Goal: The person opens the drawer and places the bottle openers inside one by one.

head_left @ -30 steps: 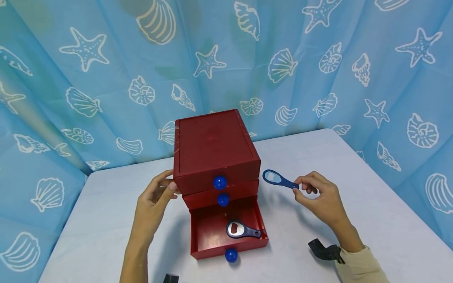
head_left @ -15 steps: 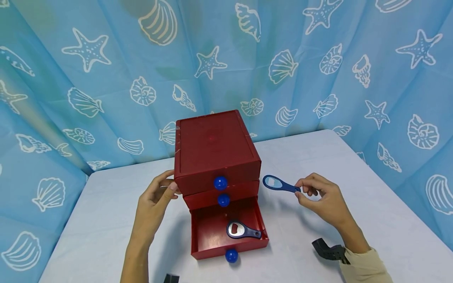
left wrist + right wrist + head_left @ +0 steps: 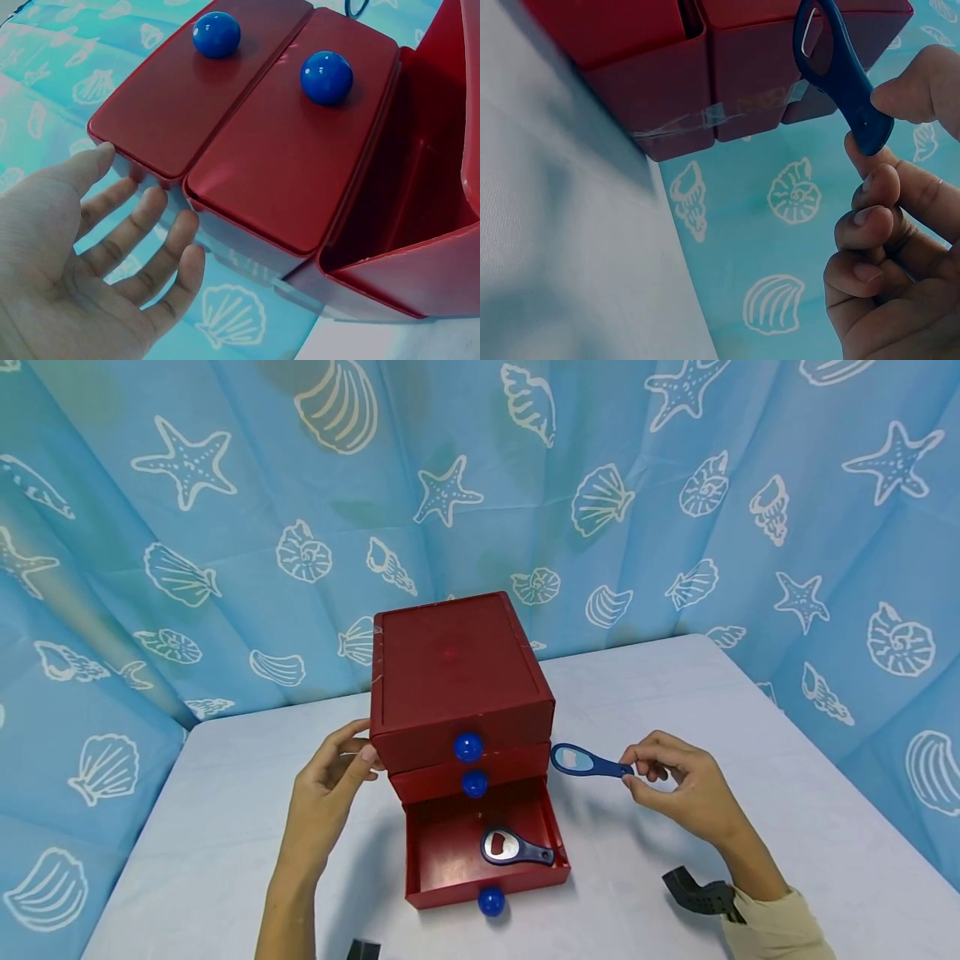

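My right hand [image 3: 678,785] pinches the handle end of a blue bottle opener [image 3: 600,766] between thumb and forefinger. It holds the opener in the air just right of a red chest of drawers [image 3: 450,664]. Against the chest's left side rests my left hand [image 3: 97,247], its fingers extended and holding nothing. The bottom drawer [image 3: 442,856] is pulled out, while the two drawers above it are closed. Inside the open drawer lies a second blue bottle opener [image 3: 513,847] with a metal head, its handle toward the right wall.
The chest stands on a white-covered table [image 3: 247,777]. Round blue knobs [image 3: 491,902] stick out from the drawer fronts. Behind and beside the table hangs a blue curtain [image 3: 465,552] with shell and starfish prints. Clear tape [image 3: 712,114] crosses the chest's right side.
The right hand has lowered slightly, and the held bottle opener's head has come down, ending close to the chest's right side. The left hand and the drawers have stayed put.
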The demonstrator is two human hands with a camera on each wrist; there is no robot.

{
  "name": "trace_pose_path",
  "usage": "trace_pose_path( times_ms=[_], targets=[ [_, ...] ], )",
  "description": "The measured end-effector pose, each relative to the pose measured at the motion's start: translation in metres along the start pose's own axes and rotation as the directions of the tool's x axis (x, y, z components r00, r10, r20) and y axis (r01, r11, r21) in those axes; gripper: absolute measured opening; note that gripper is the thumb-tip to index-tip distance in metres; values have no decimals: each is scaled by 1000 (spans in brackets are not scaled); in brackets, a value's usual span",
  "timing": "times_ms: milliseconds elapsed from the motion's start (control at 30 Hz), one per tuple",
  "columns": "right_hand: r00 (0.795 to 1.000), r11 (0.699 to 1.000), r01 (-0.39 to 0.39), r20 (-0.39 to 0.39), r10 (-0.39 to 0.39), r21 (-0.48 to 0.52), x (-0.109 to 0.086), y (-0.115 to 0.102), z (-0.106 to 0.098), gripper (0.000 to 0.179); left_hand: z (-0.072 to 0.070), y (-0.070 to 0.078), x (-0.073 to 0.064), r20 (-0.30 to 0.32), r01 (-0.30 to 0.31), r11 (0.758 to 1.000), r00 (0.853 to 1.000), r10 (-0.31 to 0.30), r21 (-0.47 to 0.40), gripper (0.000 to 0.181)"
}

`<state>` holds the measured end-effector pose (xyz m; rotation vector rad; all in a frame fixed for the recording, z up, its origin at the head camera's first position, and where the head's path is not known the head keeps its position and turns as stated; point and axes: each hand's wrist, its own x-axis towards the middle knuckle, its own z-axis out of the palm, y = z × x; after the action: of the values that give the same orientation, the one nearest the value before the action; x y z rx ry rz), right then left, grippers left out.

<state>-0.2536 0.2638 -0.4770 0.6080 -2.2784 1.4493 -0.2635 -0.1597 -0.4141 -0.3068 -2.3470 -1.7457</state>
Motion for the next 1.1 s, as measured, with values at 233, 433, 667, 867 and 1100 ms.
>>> trace_pose_path(
  times_ms=[233, 433, 667, 867, 1100],
  targets=[
    [1000, 999, 4, 8, -4, -36, -1, -2, 1, 34, 0, 1, -1, 2, 9, 1000, 1000, -9, 6, 39],
    [999, 999, 20, 35, -19, -36, 0, -6, 6, 37, 0, 1, -1, 5, 14, 1000, 1000, -14, 6, 39],
    [997, 999, 34, 64, -32, -26, 0, -10, 13, 36, -1, 0, 0, 5, 2, 1000, 1000, -2, 3, 38],
    [995, 1000, 20, 95, -21, 4, 0, -9, 16, 35, 0, 1, -1, 3, 6, 1000, 1000, -6, 5, 38],
    [992, 1000, 9, 125, -13, 26, 0, -10, 22, 33, -1, 1, 0, 6, 9, 1000, 1000, -9, 21, 39]
  ],
)
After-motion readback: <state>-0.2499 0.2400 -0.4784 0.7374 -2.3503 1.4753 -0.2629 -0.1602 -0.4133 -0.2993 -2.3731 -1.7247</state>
